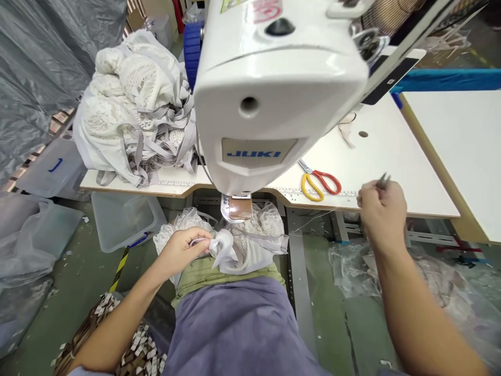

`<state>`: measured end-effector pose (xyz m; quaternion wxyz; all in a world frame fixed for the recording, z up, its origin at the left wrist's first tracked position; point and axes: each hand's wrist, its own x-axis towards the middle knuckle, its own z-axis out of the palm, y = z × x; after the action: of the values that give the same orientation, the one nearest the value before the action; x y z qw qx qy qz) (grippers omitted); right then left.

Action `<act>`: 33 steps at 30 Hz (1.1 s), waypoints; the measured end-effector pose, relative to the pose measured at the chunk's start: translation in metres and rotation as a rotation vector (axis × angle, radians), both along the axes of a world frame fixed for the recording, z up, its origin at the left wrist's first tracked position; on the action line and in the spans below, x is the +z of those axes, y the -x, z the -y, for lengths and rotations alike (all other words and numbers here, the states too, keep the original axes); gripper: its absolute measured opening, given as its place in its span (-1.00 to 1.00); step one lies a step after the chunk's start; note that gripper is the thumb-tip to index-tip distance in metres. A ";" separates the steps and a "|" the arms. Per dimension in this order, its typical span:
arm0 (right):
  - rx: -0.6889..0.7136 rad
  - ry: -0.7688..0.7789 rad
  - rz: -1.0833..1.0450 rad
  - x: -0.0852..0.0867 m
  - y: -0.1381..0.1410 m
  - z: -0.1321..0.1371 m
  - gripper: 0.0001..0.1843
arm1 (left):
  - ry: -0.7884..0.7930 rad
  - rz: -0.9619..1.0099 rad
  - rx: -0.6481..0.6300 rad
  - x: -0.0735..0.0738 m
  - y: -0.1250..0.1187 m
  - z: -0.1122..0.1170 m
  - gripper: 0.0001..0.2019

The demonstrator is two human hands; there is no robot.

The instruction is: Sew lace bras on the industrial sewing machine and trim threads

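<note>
My left hand (186,249) pinches the edge of a white lace bra (250,250), which lies across my lap under the head of a white JUKI sewing machine (274,104). My right hand (382,214) is closed around thread snips (383,181), whose dark tips stick out above the fist. It is over the front edge of the white table, at the right. A thin thread seems to run from near the bra toward the right hand. Scissors (319,183) with yellow and red handles lie on the table between the machine and my right hand.
A tall heap of white lace bras (136,99) stands on the table's left side. Below it is a clear plastic bin (125,219). Bundled brown straps (136,350) lie at lower left, and plastic bags (438,287) at lower right. Another white table (462,151) adjoins on the right.
</note>
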<state>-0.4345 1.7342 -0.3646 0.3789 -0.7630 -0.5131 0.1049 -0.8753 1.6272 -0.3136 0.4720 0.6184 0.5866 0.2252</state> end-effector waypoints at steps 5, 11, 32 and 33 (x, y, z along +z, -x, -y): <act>-0.003 0.278 0.326 -0.004 -0.027 -0.064 -0.67 | -0.300 -0.062 -0.287 0.012 -0.006 0.002 -0.81; 0.030 0.153 0.354 -0.004 -0.011 -0.058 -0.43 | -0.516 0.109 -0.126 0.002 -0.007 0.009 -0.76; 1.128 0.261 -0.836 0.028 0.225 0.094 -0.90 | -0.382 0.240 0.108 -0.006 -0.018 0.020 -0.87; 1.122 0.284 -0.869 0.025 0.225 0.095 -0.89 | -0.338 0.232 0.115 -0.004 -0.018 0.021 -0.88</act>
<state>-0.6597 1.6395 -0.3392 0.3348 -0.3159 -0.6120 0.6431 -0.8568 1.6065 -0.3179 0.4123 0.6242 0.5166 0.4165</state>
